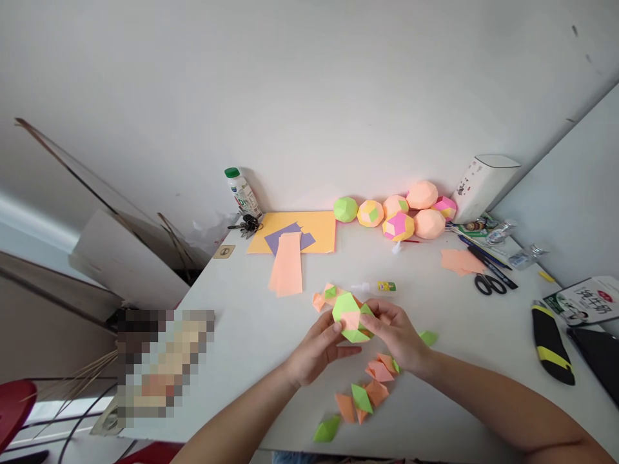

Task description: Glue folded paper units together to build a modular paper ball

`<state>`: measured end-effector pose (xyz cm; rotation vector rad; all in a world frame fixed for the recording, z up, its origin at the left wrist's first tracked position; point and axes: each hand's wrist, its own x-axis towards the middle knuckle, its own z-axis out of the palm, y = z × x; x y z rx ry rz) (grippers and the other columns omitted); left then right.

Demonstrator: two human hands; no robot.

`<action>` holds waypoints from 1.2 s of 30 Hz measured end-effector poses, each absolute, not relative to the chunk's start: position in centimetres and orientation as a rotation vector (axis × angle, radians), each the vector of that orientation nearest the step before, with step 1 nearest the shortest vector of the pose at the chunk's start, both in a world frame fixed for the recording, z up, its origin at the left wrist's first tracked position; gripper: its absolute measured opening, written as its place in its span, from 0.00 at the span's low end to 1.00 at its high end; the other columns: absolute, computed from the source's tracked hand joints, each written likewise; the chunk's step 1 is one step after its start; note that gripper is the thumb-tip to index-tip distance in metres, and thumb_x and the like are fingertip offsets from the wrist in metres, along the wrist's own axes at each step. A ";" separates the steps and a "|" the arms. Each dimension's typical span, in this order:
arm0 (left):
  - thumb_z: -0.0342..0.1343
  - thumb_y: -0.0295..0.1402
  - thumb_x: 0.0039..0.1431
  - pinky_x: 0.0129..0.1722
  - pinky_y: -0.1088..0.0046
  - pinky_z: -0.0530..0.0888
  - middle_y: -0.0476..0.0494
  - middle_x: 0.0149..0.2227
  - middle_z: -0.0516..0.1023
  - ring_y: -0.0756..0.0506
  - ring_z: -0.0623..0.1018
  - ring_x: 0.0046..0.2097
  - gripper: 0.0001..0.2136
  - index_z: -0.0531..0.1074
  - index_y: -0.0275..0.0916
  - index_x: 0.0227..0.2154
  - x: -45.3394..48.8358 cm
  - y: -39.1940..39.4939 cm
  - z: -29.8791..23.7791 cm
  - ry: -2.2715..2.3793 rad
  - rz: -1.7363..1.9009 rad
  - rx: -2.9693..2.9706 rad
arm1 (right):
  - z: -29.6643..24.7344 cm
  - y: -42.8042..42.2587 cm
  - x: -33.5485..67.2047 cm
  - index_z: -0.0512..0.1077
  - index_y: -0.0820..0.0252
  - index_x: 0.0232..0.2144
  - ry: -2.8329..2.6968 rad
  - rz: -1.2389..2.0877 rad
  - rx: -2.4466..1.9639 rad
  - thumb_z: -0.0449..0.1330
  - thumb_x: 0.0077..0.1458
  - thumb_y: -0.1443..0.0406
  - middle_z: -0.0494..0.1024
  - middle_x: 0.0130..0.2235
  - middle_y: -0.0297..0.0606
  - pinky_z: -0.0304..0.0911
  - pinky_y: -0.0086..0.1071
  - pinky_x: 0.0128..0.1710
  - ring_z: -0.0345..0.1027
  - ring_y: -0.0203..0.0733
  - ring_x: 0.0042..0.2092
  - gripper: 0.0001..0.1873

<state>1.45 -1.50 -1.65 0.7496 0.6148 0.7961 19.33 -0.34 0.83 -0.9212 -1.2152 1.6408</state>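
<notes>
Between my two hands, above the white table, is a partly assembled folded-paper ball (349, 316) in green and peach. My left hand (316, 348) grips its lower left side, thumb on the front face. My right hand (394, 328) pinches its right side with thumb and fingers; what lies behind the ball is hidden. Behind it lie peach and green folded pieces (330, 293). Nearer the front edge are several loose folded paper pieces (374, 391), some peach and some green. A small glue bottle (385, 286) lies just beyond my hands.
Several finished paper balls (398, 227) sit against the wall. Peach strips (289, 264) rest on a yellow sheet (319, 232). Scissors (490, 284), pens (488, 254) and a black-yellow cutter (552, 345) lie at the right. Keys (249, 224) and a bottle (243, 193) stand at back left.
</notes>
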 end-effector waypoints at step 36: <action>0.56 0.47 0.51 0.49 0.52 0.69 0.42 0.48 0.75 0.33 0.73 0.52 0.25 0.66 0.47 0.53 -0.9 0.0 -0.5 0.483 1.168 0.535 | -1.2 2.9 22.0 0.73 0.64 0.32 -2.871 0.243 -1.263 0.63 0.50 0.66 0.75 0.35 0.46 0.64 0.37 0.33 0.69 0.49 0.38 0.06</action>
